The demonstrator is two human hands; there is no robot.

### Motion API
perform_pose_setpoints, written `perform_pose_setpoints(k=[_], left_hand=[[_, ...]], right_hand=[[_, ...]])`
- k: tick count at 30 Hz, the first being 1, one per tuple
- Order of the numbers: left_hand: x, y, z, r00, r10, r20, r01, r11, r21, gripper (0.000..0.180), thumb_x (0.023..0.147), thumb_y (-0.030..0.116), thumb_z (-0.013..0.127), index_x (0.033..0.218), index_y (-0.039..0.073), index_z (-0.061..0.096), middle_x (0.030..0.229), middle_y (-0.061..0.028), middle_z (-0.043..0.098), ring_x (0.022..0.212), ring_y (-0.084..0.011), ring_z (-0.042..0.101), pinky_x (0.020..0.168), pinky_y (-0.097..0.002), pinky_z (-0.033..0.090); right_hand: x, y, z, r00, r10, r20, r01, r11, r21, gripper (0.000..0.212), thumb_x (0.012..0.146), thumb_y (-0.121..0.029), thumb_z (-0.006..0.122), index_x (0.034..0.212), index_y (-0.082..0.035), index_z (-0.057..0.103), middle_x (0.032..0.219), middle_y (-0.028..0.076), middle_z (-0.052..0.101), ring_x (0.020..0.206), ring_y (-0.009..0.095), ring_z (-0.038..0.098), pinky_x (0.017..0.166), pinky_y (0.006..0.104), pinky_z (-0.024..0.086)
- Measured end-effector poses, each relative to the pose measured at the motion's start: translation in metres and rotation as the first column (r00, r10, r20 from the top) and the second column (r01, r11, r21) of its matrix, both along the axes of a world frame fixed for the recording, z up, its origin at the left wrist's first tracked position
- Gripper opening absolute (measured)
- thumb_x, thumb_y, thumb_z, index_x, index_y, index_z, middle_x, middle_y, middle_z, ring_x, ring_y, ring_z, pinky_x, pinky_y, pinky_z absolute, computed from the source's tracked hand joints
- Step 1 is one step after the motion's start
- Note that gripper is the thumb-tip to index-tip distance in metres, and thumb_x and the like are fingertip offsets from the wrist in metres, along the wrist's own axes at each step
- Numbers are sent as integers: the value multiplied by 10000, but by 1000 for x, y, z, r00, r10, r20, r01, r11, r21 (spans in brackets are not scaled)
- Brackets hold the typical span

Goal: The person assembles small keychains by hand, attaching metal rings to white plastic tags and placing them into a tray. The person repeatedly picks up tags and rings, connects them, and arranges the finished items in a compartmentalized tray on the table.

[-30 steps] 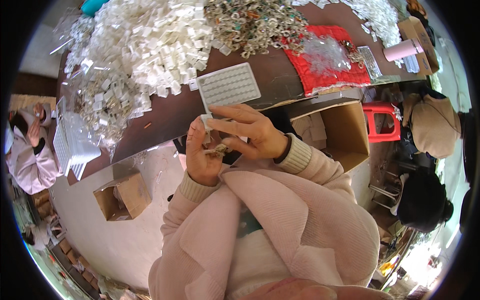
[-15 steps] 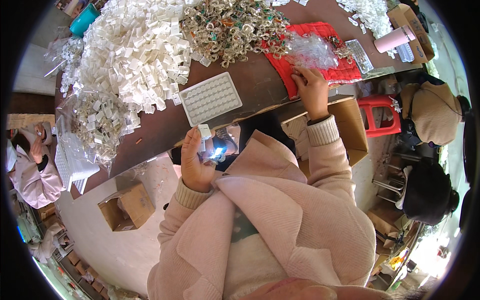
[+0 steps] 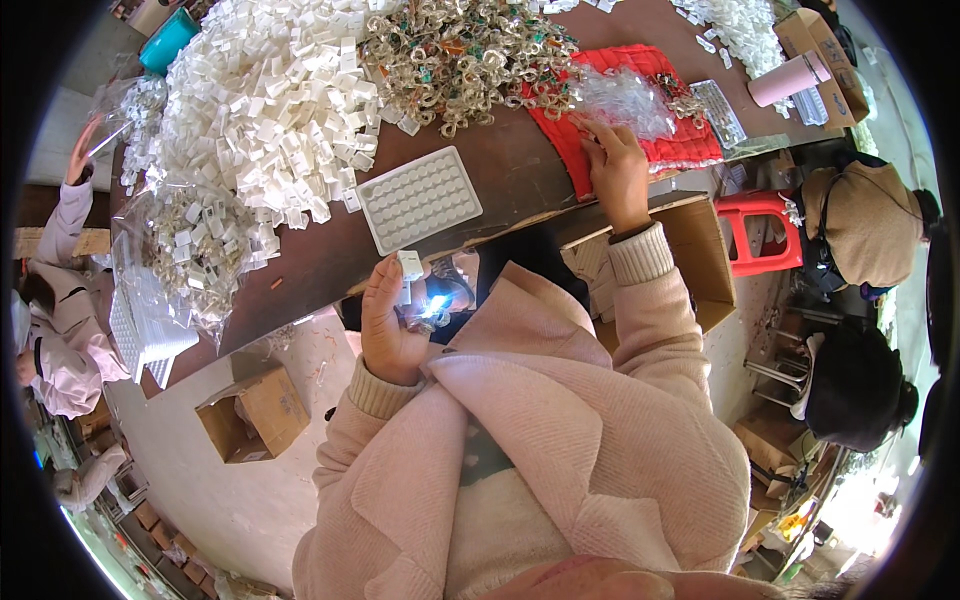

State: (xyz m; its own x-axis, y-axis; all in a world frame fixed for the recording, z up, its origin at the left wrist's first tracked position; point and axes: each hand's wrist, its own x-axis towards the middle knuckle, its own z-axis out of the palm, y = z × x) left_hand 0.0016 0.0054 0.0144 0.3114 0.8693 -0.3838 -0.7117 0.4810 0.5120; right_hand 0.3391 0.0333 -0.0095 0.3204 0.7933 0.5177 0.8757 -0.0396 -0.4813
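Observation:
My left hand [image 3: 393, 325] is closed, its thumb and fingers pinching a small white plastic casing [image 3: 410, 265] just in front of the table edge. Beside that palm a small clear piece [image 3: 437, 306] glows bluish white; whether the hand grips it too I cannot tell. My right hand [image 3: 620, 170] reaches over the left part of a red quilted cloth [image 3: 560, 135], fingers bent and drawn together at the tips. What they hold, if anything, is too small to make out. Between the hands lies a white tray [image 3: 420, 200] with rows of small hollows.
A big heap of white casings [image 3: 270, 110] and a pile of clear ring-shaped pieces [image 3: 465, 60] cover the far table. Clear plastic bits [image 3: 625, 100] lie on the cloth. An open carton [image 3: 700, 260] stands by my right arm, a red stool [image 3: 760, 230] beyond. Other people sit at both sides.
My right hand has shifted slightly up and left over the red cloth, its fingers drawing closer together. The left hand stays put. At the far left another person's arm has reached up toward the bags.

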Motion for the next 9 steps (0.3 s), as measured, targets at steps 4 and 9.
perform_pose_setpoints(k=[4,9], left_hand=[[-2,1,0,1000,-18,-1,18,1000,17,158,997,175,621,1093,55,659,943,-108,715,502,-53,402,449,-173,301],[-2,1,-5,999,-34,30,33,999,38,161,1000,178,618,1099,59,665,946,-101,720,507,-52,418,434,-181,294]], right_hand=[[2,5,1,1000,8,17,-7,998,-57,147,874,-125,699,1018,-96,706,923,139,652,787,369,658,665,448,528],[3,3,-4,997,-59,53,65,990,-122,130,886,-142,689,1005,-94,708,949,139,660,818,368,668,672,452,534]])
